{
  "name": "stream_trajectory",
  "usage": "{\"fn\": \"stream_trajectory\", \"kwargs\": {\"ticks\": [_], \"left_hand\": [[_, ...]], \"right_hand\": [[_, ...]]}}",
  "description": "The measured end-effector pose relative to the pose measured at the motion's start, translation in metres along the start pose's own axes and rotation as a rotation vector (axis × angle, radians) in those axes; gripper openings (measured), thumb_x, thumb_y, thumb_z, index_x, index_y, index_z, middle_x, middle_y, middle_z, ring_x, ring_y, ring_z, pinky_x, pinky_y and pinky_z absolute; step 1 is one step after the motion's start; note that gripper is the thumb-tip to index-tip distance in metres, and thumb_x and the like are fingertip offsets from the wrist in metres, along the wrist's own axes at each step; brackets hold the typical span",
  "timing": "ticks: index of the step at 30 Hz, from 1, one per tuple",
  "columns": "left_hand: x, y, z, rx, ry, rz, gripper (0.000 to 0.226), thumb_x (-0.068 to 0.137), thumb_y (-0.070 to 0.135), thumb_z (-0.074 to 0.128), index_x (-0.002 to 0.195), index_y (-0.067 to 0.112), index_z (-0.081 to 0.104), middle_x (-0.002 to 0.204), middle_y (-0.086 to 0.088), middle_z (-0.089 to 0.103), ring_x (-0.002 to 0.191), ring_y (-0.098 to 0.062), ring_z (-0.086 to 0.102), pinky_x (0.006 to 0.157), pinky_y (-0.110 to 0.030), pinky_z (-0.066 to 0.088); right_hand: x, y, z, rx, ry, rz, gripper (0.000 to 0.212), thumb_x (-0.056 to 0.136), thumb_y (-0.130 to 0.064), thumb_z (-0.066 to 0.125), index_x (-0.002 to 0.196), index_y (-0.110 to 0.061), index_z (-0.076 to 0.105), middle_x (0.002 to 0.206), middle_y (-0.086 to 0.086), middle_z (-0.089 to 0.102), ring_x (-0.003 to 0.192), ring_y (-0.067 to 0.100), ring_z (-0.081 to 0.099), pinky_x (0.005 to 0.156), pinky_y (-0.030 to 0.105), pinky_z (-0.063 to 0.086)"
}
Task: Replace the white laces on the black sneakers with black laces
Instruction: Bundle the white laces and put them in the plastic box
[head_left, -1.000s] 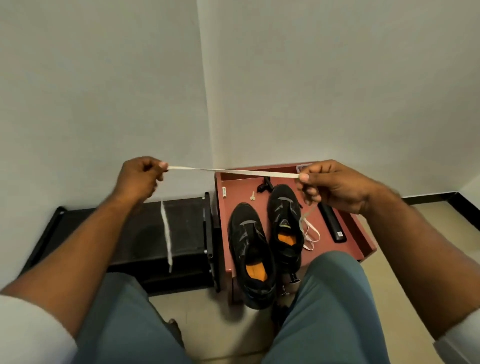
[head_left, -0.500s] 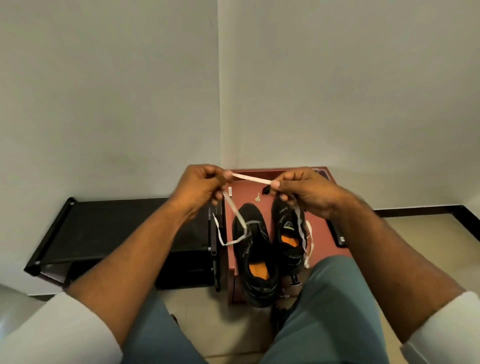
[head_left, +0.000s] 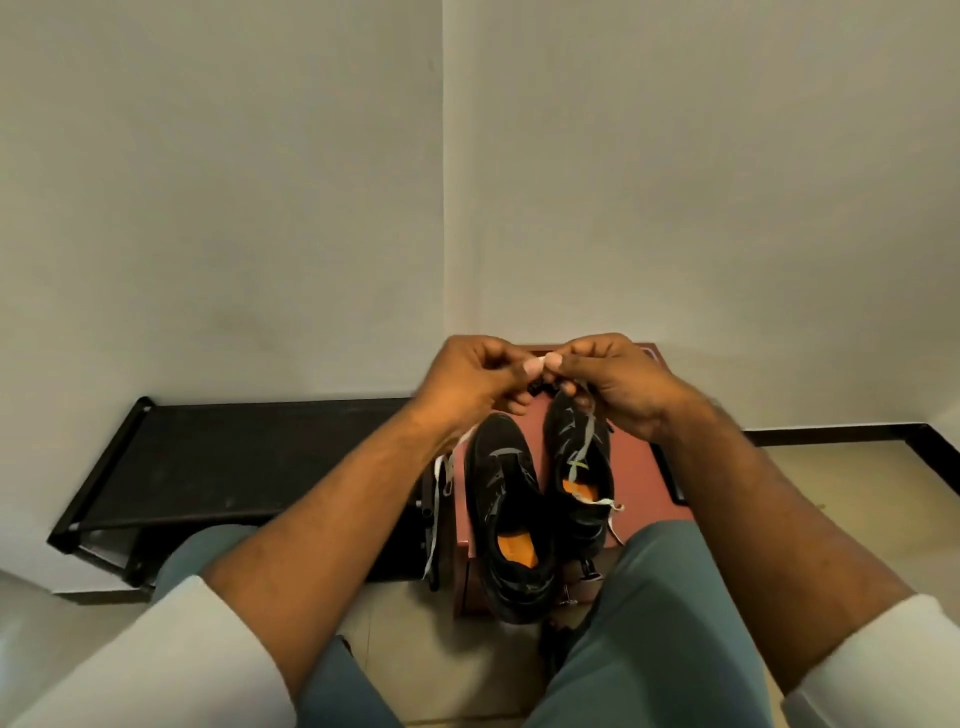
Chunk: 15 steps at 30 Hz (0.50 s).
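Two black sneakers with orange insoles stand side by side on a reddish-brown stool (head_left: 644, 483): the left sneaker (head_left: 511, 519) and the right sneaker (head_left: 579, 473). Above their toes my left hand (head_left: 472, 384) and my right hand (head_left: 618, 382) meet, each pinching the white lace (head_left: 581, 457) between thumb and fingertips. One stretch of lace hangs from my right hand across the right sneaker. Another stretch dangles below my left wrist beside the stool. No black laces are visible.
A low black rack (head_left: 244, 457) runs along the wall to the left of the stool. My knees in grey-green trousers (head_left: 670, 613) flank the sneakers. A dark flat object (head_left: 675, 478) lies at the stool's right edge. Beige floor lies to the right.
My hands have come together from a wide spread, so the lace once stretched taut between them now hangs in loose loops. The view has shifted left and down.
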<state>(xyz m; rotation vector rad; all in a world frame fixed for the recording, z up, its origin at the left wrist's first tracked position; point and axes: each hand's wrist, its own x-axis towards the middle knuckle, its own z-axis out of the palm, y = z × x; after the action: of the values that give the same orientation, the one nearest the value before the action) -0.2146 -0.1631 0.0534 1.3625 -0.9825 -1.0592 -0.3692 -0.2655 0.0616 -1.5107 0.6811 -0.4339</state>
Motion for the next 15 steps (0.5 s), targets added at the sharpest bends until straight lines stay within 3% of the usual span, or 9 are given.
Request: {"fn": "stream_trajectory", "kwargs": {"ticks": [4,7,8,10,12,14,15], "left_hand": [[0.017,0.002,-0.060,0.056,0.329,0.007,0.005,0.089,0.006,0.067,0.088,0.008,0.071,0.075,-0.008,0.067,0.060,-0.015,0.063,0.055,-0.025,0.058],[0.033,-0.009,-0.117,0.081,0.758,-0.096,0.009,0.093,0.012,0.065,0.098,0.007,0.071,0.090,-0.010,0.068,0.062,-0.017,0.063,0.048,-0.025,0.052],[0.033,-0.013,-0.126,0.188,0.803,-0.142,0.014,0.095,0.015,0.063,0.105,0.009,0.069,0.101,-0.010,0.069,0.064,-0.018,0.064,0.049,-0.026,0.052],[0.028,-0.016,-0.112,0.302,0.642,-0.135,0.028,0.095,0.017,0.063,0.123,0.017,0.061,0.120,-0.003,0.062,0.064,-0.022,0.067,0.050,-0.030,0.053],[0.015,-0.009,-0.067,0.158,0.278,-0.038,0.045,0.092,0.017,0.065,0.134,0.026,0.052,0.128,0.004,0.057,0.060,-0.024,0.067,0.048,-0.029,0.055],[0.000,-0.003,-0.020,-0.003,-0.046,0.001,0.044,0.088,0.019,0.068,0.129,0.024,0.057,0.117,-0.003,0.068,0.066,-0.025,0.069,0.053,-0.030,0.058],[-0.004,-0.002,-0.005,-0.023,-0.101,0.016,0.037,0.087,0.018,0.068,0.124,0.018,0.062,0.104,-0.007,0.073,0.070,-0.025,0.069,0.057,-0.031,0.060]], "right_hand": [[-0.010,0.008,-0.024,0.014,0.003,0.050,0.016,0.085,-0.021,0.065,0.075,-0.010,0.073,0.057,0.002,0.056,0.050,0.010,0.046,0.050,0.021,0.038],[-0.017,0.012,-0.038,0.100,0.022,0.045,0.017,0.082,-0.020,0.064,0.070,-0.012,0.074,0.055,0.001,0.056,0.048,0.009,0.048,0.052,0.022,0.040],[-0.019,0.012,-0.038,0.119,0.025,0.044,0.017,0.081,-0.019,0.064,0.070,-0.012,0.074,0.054,0.001,0.058,0.048,0.009,0.049,0.052,0.021,0.042],[-0.017,0.012,-0.031,0.152,-0.001,0.027,0.016,0.081,-0.017,0.064,0.071,-0.010,0.074,0.055,0.002,0.060,0.048,0.009,0.052,0.053,0.021,0.046],[-0.013,0.009,-0.016,0.167,-0.019,0.014,0.014,0.080,-0.016,0.065,0.076,-0.006,0.073,0.057,0.004,0.062,0.049,0.010,0.054,0.053,0.020,0.048],[-0.007,0.006,-0.001,0.163,-0.036,-0.003,0.015,0.078,-0.017,0.067,0.081,-0.004,0.073,0.059,0.006,0.063,0.050,0.012,0.056,0.054,0.020,0.050],[-0.005,0.004,0.004,0.159,-0.040,-0.014,0.015,0.078,-0.018,0.067,0.082,-0.004,0.073,0.060,0.007,0.062,0.052,0.014,0.056,0.056,0.021,0.050]]}}
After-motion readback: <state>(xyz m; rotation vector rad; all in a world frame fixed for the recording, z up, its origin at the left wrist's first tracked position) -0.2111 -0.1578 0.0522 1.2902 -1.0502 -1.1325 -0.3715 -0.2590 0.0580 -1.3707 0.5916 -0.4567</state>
